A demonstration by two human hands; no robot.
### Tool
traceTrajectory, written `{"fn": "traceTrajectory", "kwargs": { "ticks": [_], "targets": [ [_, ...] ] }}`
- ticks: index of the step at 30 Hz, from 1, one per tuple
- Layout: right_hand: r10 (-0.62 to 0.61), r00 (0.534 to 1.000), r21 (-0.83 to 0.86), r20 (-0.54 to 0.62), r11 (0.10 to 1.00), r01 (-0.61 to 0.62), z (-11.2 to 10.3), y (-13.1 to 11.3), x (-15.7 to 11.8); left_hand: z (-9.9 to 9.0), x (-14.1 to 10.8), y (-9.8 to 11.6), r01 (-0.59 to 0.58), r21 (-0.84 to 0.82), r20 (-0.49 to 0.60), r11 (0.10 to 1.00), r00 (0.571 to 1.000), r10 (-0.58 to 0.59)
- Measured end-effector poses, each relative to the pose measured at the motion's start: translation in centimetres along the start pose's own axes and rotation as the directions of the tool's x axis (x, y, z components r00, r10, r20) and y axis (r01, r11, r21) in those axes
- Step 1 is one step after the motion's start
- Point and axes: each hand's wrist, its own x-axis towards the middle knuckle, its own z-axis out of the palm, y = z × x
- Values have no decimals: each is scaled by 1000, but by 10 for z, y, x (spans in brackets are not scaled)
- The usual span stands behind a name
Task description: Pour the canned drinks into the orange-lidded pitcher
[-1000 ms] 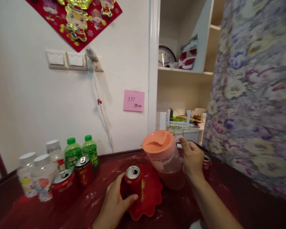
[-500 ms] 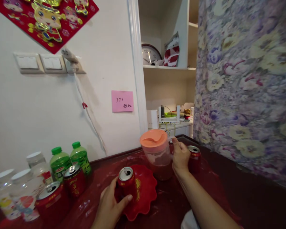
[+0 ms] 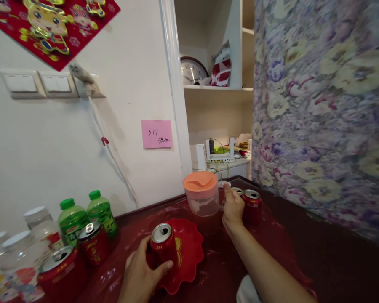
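My left hand (image 3: 145, 265) is wrapped round a red drink can (image 3: 163, 244) with an opened top. The can is over the left part of a red scalloped plate (image 3: 189, 265) with a yellow print. My right hand (image 3: 233, 206) grips the handle of a clear pitcher (image 3: 204, 202) with an orange lid; reddish-brown liquid shows in its lower part. The pitcher is upright behind the plate. Just right of my right hand stands an opened red can (image 3: 252, 208), with the top of another can (image 3: 237, 191) showing beside it.
At the left stand green-capped bottles (image 3: 102, 210), two red cans (image 3: 93, 244) and several white-lidded jars (image 3: 22, 265). A dark red plastic cover (image 3: 129, 235) lies on the table. A wall (image 3: 139, 176) borders the back, and a floral curtain (image 3: 318, 126) hangs at the right.
The pitcher has gone from slightly tilted to upright, my right hand still on its handle. Another can's top now shows beside the right-hand can. The view has shifted slightly.
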Motion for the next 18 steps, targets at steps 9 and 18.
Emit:
{"fn": "traceTrajectory", "kwargs": {
  "ticks": [9, 18],
  "targets": [
    [33, 999, -28, -23, 999, -34, -3, 6, 3, 0, 2, -8, -26, 28, 3, 999, 1000, 26],
    [-33, 999, -138, 4, 990, 33, -8, 8, 8, 4, 7, -20, -51, -5, 18, 999, 999, 51]
  ]
}}
